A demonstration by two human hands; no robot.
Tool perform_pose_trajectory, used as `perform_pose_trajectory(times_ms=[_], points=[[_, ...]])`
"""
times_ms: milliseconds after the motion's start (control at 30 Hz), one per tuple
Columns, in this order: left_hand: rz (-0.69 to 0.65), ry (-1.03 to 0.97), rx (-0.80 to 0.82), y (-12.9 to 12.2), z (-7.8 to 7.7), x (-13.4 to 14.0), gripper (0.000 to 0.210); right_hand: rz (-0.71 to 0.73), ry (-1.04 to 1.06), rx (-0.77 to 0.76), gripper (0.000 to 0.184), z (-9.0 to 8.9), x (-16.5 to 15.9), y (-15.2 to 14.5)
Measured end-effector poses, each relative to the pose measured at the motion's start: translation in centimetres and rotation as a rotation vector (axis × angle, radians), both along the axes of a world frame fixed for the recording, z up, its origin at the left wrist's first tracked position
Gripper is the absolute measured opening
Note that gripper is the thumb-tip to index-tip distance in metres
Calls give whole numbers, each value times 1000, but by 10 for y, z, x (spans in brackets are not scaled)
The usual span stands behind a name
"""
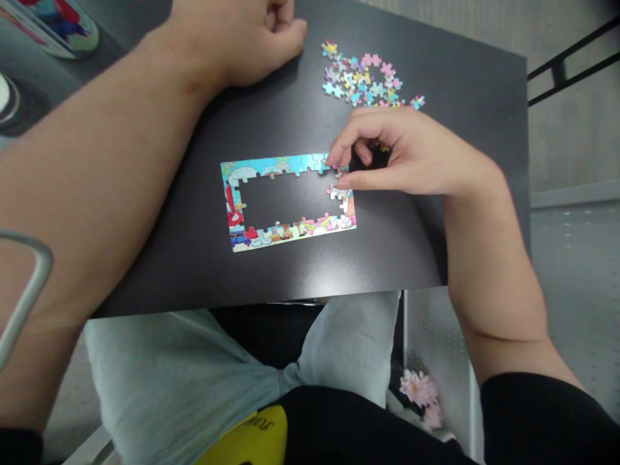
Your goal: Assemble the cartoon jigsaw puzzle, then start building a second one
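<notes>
A rectangular jigsaw border (300,227) of joined, brightly coloured pieces lies on the dark table, with bare tabletop inside it. My right hand (402,152) is over the border's upper right corner, thumb and fingertips bent around a puzzle piece (338,172) at the right side. The fingers partly cover that piece. Just below the thumb tip, a whitish piece with pink (334,192) juts inward from the border. My left hand (247,42) rests at the far left of the table with its fingers curled in; no object shows in it.
A heap of loose puzzle pieces (361,77) lies beyond my right hand, with one small piece (417,101) at its right. The dark table (290,281) ends close to my lap. Black metal bars (562,71) are at the right, and pink flowers (419,387) below.
</notes>
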State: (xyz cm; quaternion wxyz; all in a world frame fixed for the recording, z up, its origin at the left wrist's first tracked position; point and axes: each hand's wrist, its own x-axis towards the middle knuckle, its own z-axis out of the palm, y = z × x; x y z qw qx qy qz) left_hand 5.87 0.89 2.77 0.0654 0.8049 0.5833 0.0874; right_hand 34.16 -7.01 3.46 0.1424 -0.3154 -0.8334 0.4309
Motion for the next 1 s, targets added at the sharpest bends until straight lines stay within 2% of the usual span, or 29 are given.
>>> perform_pose_trajectory(times_ms=[133,367,533,600,700,767,800,867,933,1000], points=[[7,6,-12,0,1,0,84,-15,-25,0,46,0,1,2],[27,15,-11,0,2,0,79,17,-74,26,47,-1,5,4],[18,16,-10,2,0,-2,79,-2,-48,65,58,-1,4,2],[6,5,7,5,-3,-3,79,-74,9,105,65,-1,4,0],[-15,-36,63,12,-9,-7,77,-277,130,246,67,-3,8,3],[-17,-63,100,16,-13,-9,70,-405,197,352,63,-10,17,13],[-9,-67,112,18,-14,-10,65,-493,260,422,66,-14,24,21],[13,-73,113,20,-16,-11,55,-573,294,536,71,-22,41,37],[26,-81,92,21,-18,-12,49,-642,224,598,64,-28,60,51],[32,-80,94,21,-19,-13,48,-648,119,617,50,-31,77,58]])
